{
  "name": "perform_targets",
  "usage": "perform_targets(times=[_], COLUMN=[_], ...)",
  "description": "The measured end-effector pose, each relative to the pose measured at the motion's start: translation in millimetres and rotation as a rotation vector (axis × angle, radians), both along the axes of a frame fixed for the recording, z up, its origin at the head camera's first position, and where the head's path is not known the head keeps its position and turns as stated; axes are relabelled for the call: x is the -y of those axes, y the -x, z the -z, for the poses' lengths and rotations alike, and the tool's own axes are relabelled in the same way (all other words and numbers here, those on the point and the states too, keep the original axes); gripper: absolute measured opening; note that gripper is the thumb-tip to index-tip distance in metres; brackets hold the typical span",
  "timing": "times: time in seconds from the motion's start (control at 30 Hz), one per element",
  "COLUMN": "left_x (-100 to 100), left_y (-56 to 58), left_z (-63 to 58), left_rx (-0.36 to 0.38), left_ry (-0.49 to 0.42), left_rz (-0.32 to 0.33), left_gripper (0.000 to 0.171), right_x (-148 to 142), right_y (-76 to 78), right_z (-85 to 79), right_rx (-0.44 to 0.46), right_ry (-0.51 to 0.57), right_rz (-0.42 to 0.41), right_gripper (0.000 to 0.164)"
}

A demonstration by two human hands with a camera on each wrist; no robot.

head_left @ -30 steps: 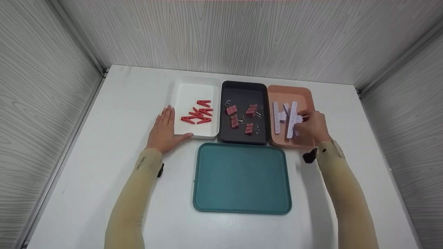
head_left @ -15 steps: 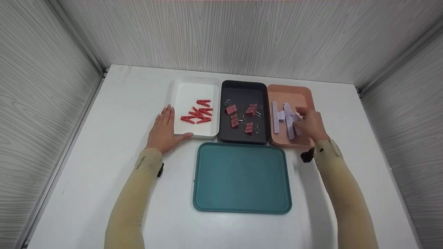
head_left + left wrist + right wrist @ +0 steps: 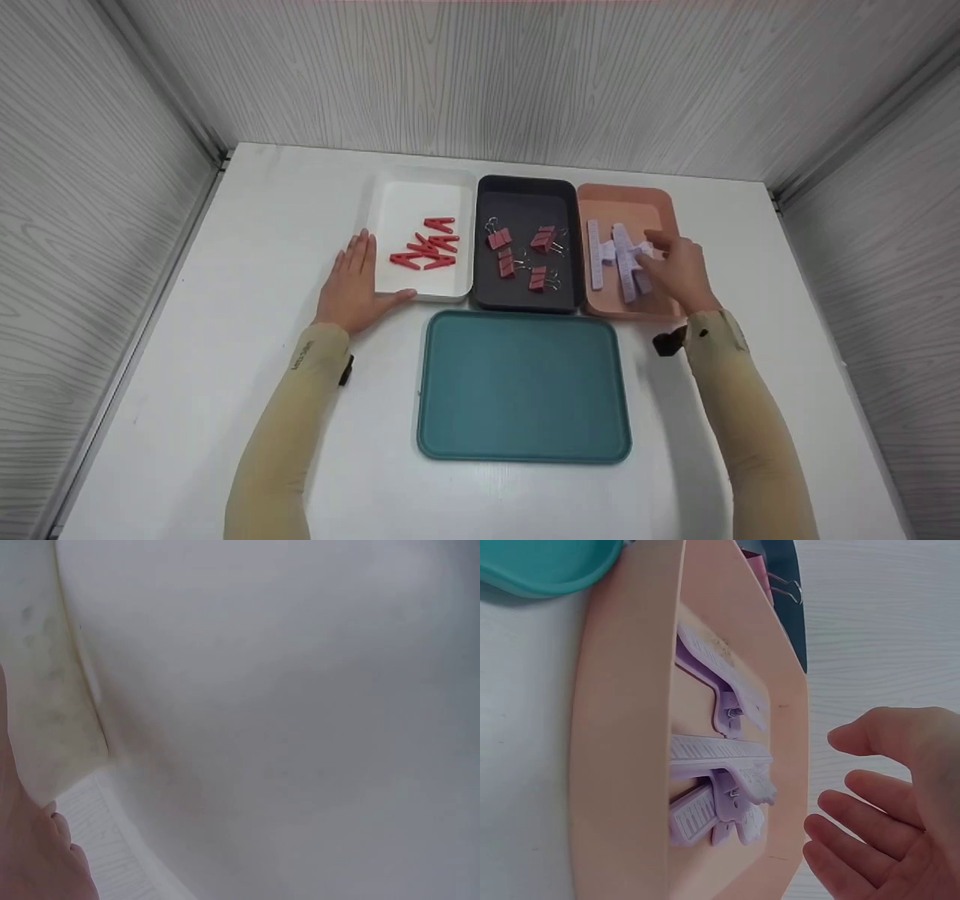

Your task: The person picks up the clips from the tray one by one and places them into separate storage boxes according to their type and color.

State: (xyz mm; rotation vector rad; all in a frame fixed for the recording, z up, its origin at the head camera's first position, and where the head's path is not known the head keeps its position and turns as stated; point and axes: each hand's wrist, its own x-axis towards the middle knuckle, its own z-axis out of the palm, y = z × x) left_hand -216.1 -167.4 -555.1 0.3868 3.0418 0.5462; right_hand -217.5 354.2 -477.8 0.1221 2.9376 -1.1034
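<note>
My right hand (image 3: 682, 271) hovers over the right side of the salmon tray (image 3: 624, 204), thumb and fingers parted with nothing between them. Several lavender bag clips (image 3: 624, 262) lie in that tray, some overlapping. In the right wrist view, a clip (image 3: 724, 679) lies apart from the pile, and the relaxed fingers (image 3: 862, 851) show beyond the tray's wall. My left hand (image 3: 352, 289) rests with straight fingers along the left side of the white tray (image 3: 420, 196), its thumb at the near rim. The left wrist view catches only part of that hand (image 3: 41, 859) beside the tray's pale wall.
Several red clothespins (image 3: 405, 260) lie in the white tray. Between the white and salmon trays stands a black tray (image 3: 529, 202) holding several pinkish-red binder clips (image 3: 499, 238). A teal tray (image 3: 525, 386) sits nearer on the white table. Wood-grain panels (image 3: 480, 82) enclose the back and sides.
The lavender clip my right hand was gripping now lies leftward-tilted over another. My right fingers have let go and drawn back slightly. My left hand stays put.
</note>
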Motion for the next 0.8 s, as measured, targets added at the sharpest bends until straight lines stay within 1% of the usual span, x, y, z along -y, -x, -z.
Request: perform_targets(times=[0.17, 0.37, 0.53, 0.67, 0.8], left_x=[0.5, -0.5, -2.7, -7.8, -16.1], left_y=[0.5, 1.2, 0.7, 1.7, 5.2], left_z=[-1.7, -5.8, -11.5, -19.7, -32.7], left_rx=[0.003, 0.019, 0.007, -0.012, -0.045], left_ry=[-0.005, -0.019, -0.019, -0.013, -0.004], left_rz=[-0.004, -0.008, 0.015, 0.033, 0.039], left_gripper=[0.128, 0.13, 0.125, 0.121, 0.119], right_x=[1.0, 1.9, 6.0, 11.6, 17.9], right_y=[-1.8, -3.1, -5.2, -9.0, -12.5], right_z=[-2.5, -3.5, -5.2, -10.4, -17.5], right_rx=[0.02, -0.019, -0.051, -0.099, -0.154], right_ry=[0.022, 0.03, 0.04, 0.051, 0.064], right_rz=[0.018, 0.011, 0.007, -0.004, -0.015], right_gripper=[0.05, 0.049, 0.048, 0.048, 0.05])
